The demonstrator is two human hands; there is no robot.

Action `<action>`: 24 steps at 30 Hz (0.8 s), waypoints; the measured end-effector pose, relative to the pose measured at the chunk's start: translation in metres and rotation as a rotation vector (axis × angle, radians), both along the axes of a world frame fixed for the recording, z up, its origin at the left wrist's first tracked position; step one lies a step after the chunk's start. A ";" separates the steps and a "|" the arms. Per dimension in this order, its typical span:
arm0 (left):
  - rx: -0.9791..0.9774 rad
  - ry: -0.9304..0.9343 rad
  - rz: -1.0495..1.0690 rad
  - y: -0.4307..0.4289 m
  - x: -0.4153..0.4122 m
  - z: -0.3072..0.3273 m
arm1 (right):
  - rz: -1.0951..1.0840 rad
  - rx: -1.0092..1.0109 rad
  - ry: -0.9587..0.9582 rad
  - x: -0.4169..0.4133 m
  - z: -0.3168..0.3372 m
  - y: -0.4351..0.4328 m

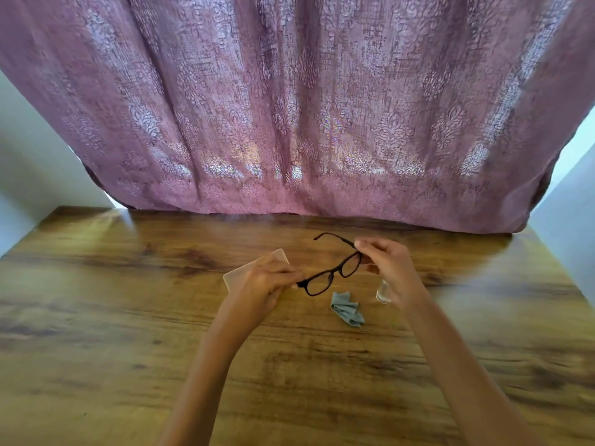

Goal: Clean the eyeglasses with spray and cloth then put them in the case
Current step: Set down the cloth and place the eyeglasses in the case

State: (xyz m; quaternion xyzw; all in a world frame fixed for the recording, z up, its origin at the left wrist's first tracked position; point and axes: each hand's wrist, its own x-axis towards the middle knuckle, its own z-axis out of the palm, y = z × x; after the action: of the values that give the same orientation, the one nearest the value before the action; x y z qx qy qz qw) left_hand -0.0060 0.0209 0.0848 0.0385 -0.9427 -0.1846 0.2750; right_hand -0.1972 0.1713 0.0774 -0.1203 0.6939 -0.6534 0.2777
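Black-framed eyeglasses (335, 273) hang above the wooden table (128, 317), held at both ends. My left hand (264, 284) pinches the near-left corner of the frame. My right hand (386, 265) grips the far-right hinge, and one temple arm sticks out toward the curtain. A crumpled grey-blue cloth (347, 309) lies on the table just below the glasses. A small clear spray bottle (383, 292) stands behind my right wrist, partly hidden. A pale translucent case (238, 275) lies under and behind my left hand, mostly covered.
A mauve patterned curtain (296, 107) hangs down to the table's far edge. Pale walls show at both sides. The wood surface stretches wide to the left, right and toward me.
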 end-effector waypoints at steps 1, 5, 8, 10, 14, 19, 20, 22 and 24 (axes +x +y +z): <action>0.004 0.009 0.010 0.001 0.001 -0.003 | -0.005 -0.012 -0.015 0.001 0.000 0.001; 0.433 0.157 0.194 0.015 -0.002 -0.013 | -0.031 -0.072 -0.070 0.005 -0.002 0.003; 0.975 0.255 0.407 0.038 -0.005 -0.016 | -0.056 -0.108 -0.086 0.010 -0.004 0.004; 1.195 0.305 0.485 0.046 -0.009 -0.015 | -0.055 -0.108 -0.084 0.014 -0.007 0.004; 1.240 0.277 0.569 0.042 -0.014 -0.015 | -0.090 -0.092 -0.051 0.020 -0.013 0.002; 1.234 0.190 0.564 0.034 -0.013 -0.014 | -0.104 -0.056 -0.010 0.024 -0.014 0.005; 1.235 0.185 0.562 0.033 -0.013 -0.014 | -0.095 -0.039 0.002 0.024 -0.014 0.005; 1.236 0.184 0.558 0.032 -0.012 -0.015 | -0.071 -0.002 0.027 0.025 -0.014 0.006; 1.221 0.177 0.548 0.031 -0.011 -0.015 | -0.028 0.036 0.072 0.026 -0.012 0.007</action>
State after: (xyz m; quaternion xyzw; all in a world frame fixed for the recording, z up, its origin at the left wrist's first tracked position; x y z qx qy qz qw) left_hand -0.0171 0.0516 0.0701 0.4095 -0.5995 -0.6103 0.3170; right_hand -0.1710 0.1782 0.0651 -0.1291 0.7167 -0.6398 0.2457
